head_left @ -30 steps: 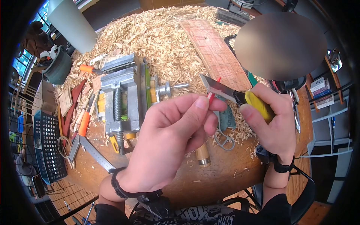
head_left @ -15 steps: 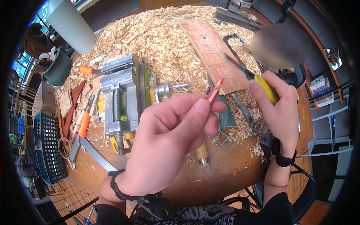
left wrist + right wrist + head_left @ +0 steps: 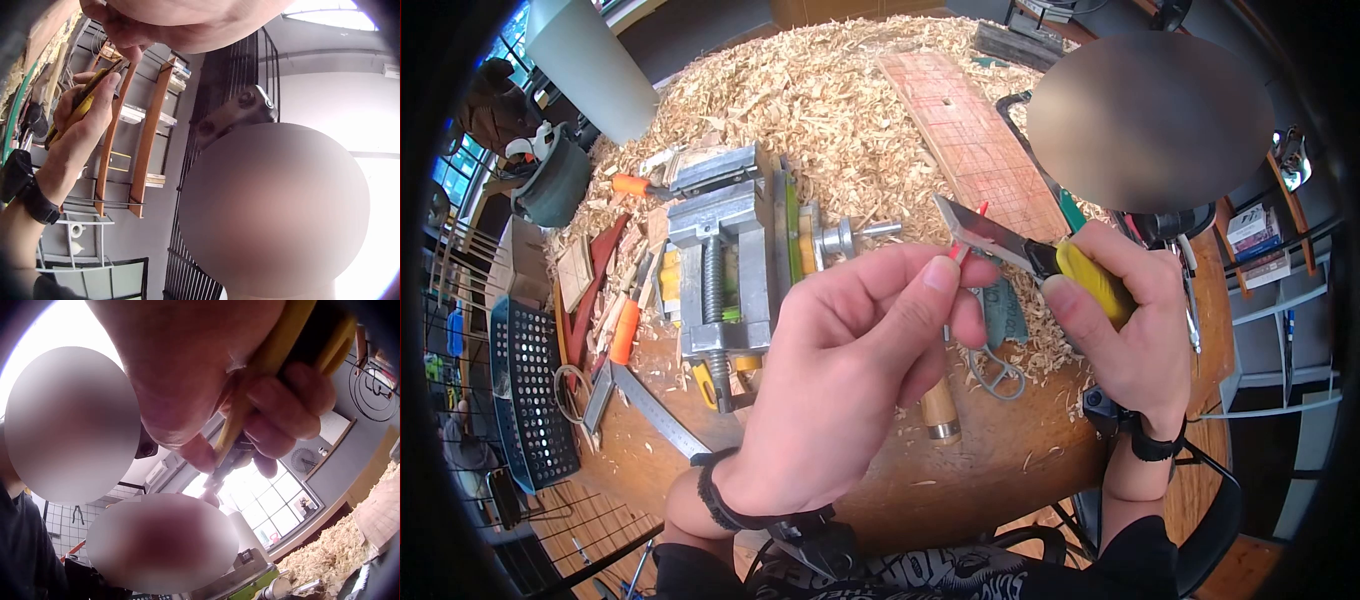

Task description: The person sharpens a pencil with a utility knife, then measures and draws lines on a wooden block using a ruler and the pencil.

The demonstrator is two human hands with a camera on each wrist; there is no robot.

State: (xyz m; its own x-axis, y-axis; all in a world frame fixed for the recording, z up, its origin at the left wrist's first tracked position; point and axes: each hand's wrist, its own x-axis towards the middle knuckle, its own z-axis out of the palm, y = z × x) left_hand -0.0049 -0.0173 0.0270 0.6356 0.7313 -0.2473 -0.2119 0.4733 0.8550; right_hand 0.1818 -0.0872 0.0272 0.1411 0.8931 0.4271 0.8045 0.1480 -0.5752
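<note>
A red pencil [image 3: 961,252] is pinched between thumb and fingers of the left hand [image 3: 840,370], its tip pointing up and away. The right hand [image 3: 1135,325] grips a yellow-handled utility knife [image 3: 1090,285]; its blade lies across the pencil near the tip, and the exact contact is hard to make out. In the left wrist view the right hand [image 3: 81,125] is curled round the yellow handle. The right wrist view shows the right hand's fingers [image 3: 284,409] wrapped round that handle close up.
A metal vise [image 3: 725,250] stands left of the hands. Wood shavings [image 3: 800,100] cover the table's back, with a marked board [image 3: 975,140] on them. Scissors [image 3: 998,375], a wooden handle [image 3: 941,412] and a metal ruler [image 3: 662,412] lie nearer. A perforated basket [image 3: 530,390] is at far left.
Half a second ago the knife was away from the pencil, to the right; the right hand has since come back left, bringing the blade across the pencil. The left hand has barely moved.
</note>
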